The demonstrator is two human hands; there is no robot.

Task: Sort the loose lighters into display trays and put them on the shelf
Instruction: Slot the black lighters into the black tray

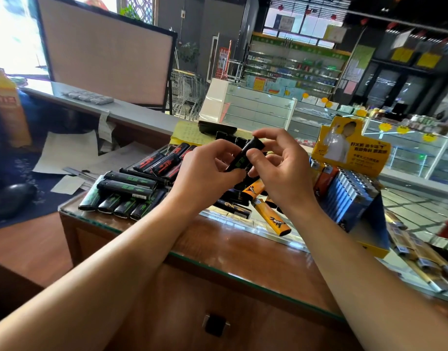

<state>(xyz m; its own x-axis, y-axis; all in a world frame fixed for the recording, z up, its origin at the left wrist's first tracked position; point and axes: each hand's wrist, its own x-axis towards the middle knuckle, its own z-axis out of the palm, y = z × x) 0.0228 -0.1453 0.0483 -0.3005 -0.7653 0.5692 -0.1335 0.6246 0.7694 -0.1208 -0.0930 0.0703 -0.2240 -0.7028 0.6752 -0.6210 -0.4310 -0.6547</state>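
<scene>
Both hands hold one black lighter with green print [244,155] above the glass counter. My left hand [205,171] grips its lower end, and my right hand [278,168] pinches its upper part with thumb and fingers. Below lie several black-and-green lighters [124,191], black-and-red lighters [164,160] and orange lighters [271,216]. A yellow and blue display tray [369,211] at the right holds rows of blue lighters [352,191] and a few orange ones.
The glass-topped wooden counter [218,239] has its front edge near me. Papers [68,155] lie on a lower desk at the left beside a black mouse [11,196]. Boxed goods [418,257] lie at the right edge. Shop shelves [294,69] stand far behind.
</scene>
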